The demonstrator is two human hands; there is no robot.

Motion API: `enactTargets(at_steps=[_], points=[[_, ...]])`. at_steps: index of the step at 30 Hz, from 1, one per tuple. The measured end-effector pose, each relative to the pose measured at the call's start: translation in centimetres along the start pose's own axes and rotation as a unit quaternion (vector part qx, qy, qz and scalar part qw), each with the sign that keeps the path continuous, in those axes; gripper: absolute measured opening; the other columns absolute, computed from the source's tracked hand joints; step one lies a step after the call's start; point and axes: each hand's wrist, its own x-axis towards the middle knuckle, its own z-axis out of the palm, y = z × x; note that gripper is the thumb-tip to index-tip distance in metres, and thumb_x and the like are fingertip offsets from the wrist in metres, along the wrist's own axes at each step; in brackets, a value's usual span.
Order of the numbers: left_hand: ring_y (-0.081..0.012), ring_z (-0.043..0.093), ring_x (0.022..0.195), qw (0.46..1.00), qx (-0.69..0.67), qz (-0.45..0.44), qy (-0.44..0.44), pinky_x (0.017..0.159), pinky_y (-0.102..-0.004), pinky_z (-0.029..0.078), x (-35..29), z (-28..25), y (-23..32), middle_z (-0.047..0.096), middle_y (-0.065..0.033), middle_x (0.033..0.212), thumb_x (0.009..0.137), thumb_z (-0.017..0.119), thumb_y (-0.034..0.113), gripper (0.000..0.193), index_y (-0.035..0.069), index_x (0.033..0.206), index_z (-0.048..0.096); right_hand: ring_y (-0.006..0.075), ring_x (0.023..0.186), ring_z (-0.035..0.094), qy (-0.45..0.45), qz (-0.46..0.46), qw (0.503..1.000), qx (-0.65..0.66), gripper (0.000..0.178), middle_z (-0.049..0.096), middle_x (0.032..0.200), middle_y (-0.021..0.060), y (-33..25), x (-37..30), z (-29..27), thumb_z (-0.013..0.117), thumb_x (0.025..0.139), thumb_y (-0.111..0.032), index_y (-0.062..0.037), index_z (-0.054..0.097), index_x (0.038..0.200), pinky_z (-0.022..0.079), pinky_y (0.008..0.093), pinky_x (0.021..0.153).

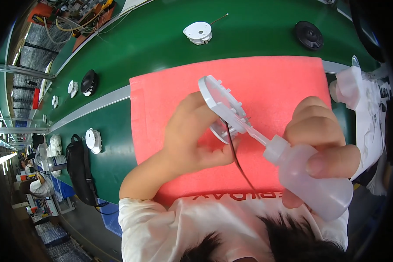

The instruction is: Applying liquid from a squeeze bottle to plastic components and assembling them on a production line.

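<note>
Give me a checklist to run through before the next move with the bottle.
1. Left grip holds the white part: ok, raised over the pink mat.
2. Right grip holds the bottle: ok, fingers wrapped round it.
3. Nozzle uncovered and aimed at the part: ok.
4. Nozzle tip touching the part: cannot tell, they overlap in view.
5. Wire clear of the bottle's body: ok, hanging to its left.
6. Liquid leaving the nozzle: cannot tell.

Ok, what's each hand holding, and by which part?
The left hand holds the white part by its rim; the right hand grips the bottle around its body.
</note>
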Motion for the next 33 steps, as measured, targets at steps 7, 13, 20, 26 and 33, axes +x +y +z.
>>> enactTargets(at_steps=[7, 13, 20, 26, 33], points=[[-0.0234, 0.053, 0.073, 1.000, 0.002, 0.006, -0.031, 0.055, -0.0299, 0.047, -0.3, 0.1, 0.5, 0.053, -0.0140, 0.091, 0.051, 0.067, 0.000, 0.053, 0.002, 0.100, 0.049, 0.0190, 0.054, 0.043, 0.005, -0.016, 1.000, -0.015, 0.050, 0.050, 0.078, 0.0106, 0.4, 0.0, 0.3, 0.068, 0.069, -0.039, -0.0141, 0.037, 0.101, 0.029, 0.0316, 0.047], [-0.0205, 0.053, 0.067, 1.000, -0.026, 0.012, 0.003, 0.052, -0.0288, 0.046, -0.2, 0.5, 0.8, 0.052, -0.0150, 0.092, 0.051, 0.067, -0.001, 0.053, 0.002, 0.100, 0.049, 0.0196, 0.053, 0.043, 0.026, -0.031, 0.998, -0.046, 0.043, 0.050, 0.077, 0.0113, 0.1, -0.2, 0.7, 0.064, 0.072, -0.035, -0.0140, 0.037, 0.098, 0.030, 0.0322, 0.047], [-0.0236, 0.053, 0.077, 0.999, -0.040, 0.007, -0.002, 0.055, -0.0284, 0.047, -0.3, 0.4, 0.5, 0.054, -0.0131, 0.092, 0.051, 0.067, -0.001, 0.053, 0.002, 0.101, 0.049, 0.0193, 0.051, 0.042, 0.055, -0.017, 0.995, -0.087, 0.037, 0.050, 0.073, 0.0107, -0.2, -0.3, 1.4, 0.063, 0.069, -0.022, -0.0139, 0.036, 0.094, 0.031, 0.0315, 0.046], [-0.0218, 0.054, 0.082, 0.988, -0.134, -0.075, 0.032, 0.067, -0.0297, 0.047, -0.9, 0.5, 0.8, 0.054, -0.0123, 0.095, 0.054, 0.066, -0.002, 0.053, 0.001, 0.104, 0.047, 0.0194, 0.050, 0.042, 0.035, -0.010, 0.995, -0.096, 0.038, 0.050, 0.071, 0.0101, -0.7, -0.3, 1.1, 0.063, 0.068, -0.021, -0.0140, 0.036, 0.093, 0.031, 0.0316, 0.046], [-0.0198, 0.054, 0.091, 0.943, -0.318, -0.099, -0.010, 0.073, -0.0321, 0.048, -0.4, 0.1, 0.8, 0.049, -0.0138, 0.103, 0.062, 0.062, -0.007, 0.057, 0.002, 0.112, 0.034, 0.0194, 0.051, 0.042, 0.035, -0.033, 0.995, -0.091, 0.036, 0.049, 0.072, 0.0097, -0.7, -0.6, 1.1, 0.061, 0.072, -0.028, -0.0143, 0.036, 0.093, 0.031, 0.0315, 0.045]])
